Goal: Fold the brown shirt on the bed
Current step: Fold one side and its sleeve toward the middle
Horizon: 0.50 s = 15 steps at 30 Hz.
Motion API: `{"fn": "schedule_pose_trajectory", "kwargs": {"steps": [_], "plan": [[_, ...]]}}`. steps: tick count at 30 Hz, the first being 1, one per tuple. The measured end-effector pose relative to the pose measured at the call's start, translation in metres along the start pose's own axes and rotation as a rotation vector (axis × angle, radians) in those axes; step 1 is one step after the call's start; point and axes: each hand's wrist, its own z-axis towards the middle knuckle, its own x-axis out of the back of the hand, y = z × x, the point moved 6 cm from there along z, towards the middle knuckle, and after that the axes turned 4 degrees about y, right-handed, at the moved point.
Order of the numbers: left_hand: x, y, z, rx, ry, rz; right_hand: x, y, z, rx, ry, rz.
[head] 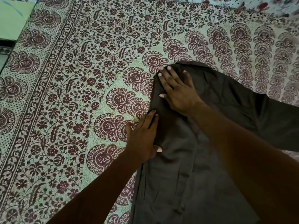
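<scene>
Head view: brown shirt (202, 159) lies lengthwise, collar apparently pointing away.

Dim, flat, greenish indoor light with soft shadows; wide-angle bending at the edges, and the top-right corner blurs.

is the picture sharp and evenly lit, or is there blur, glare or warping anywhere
Head view: dim and soft, no glare. The shirt reads almost black, its folds hard to make out. The right hand and left hand are fairly sharp; the bedsheet blurs at the top right corner. Wide-angle warping bends its border lines.
</scene>
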Motion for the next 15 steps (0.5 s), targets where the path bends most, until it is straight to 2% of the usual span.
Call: {"fn": "schedule_pose_trajectory", "kwargs": {"steps": [2, 4, 7, 9, 12, 15], "plan": [[0.000, 0.000, 0.001, 0.011, 0.003, -0.005, -0.006, -0.009, -0.007, 0.153, -0.011, -0.009], [0.000, -0.001, 0.002, 0.016, 0.006, 0.007, -0.016, -0.010, -0.012, 0.196, -0.052, 0.015], [0.000, 0.000, 0.002, 0.010, -0.007, 0.012, -0.020, 0.004, -0.014, -0.042, -0.075, 0.071], [0.002, 0.003, 0.000, 0.007, -0.013, 0.021, -0.009, 0.003, -0.021, -0.146, -0.013, 0.085], [0.004, 0.007, -0.004, -0.015, -0.005, 0.087, 0.003, -0.018, -0.055, -0.096, 0.051, 0.122], [-0.001, 0.015, -0.015, -0.070, 0.042, 0.125, -0.009, -0.038, -0.107, -0.070, -0.060, 0.132]]}}
